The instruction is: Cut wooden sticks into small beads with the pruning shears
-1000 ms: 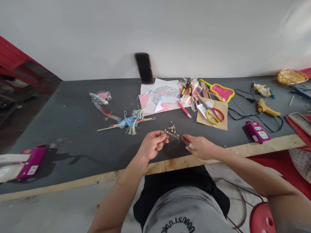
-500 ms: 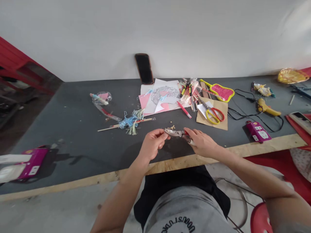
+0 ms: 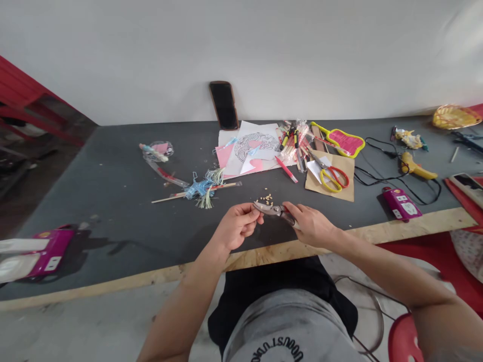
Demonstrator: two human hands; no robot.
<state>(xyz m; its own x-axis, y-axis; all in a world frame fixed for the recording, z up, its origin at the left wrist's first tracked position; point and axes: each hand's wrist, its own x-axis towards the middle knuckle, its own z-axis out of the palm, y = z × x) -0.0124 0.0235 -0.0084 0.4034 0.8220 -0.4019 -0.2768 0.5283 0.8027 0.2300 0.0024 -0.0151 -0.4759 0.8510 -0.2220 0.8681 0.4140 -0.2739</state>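
Observation:
My right hand is closed round the handles of a pair of pruning shears, whose blades point left. At the blade tips, my left hand is pinched closed on something too small and hidden to make out. Several small pale bits lie on the dark tabletop just beyond the blades. To the left rests a blue and pale-green tasselled craft piece with a thin stick across it.
Behind my hands lie printed paper sheets, a pink marker and scissors. A phone leans on the wall. Rightward are a yellow glue gun and a purple box; another purple box stands far left.
My right hand and the shears have shifted slightly left and down. More pale bits lie scattered beyond the blades. My left hand stays pinched in nearly the same place.

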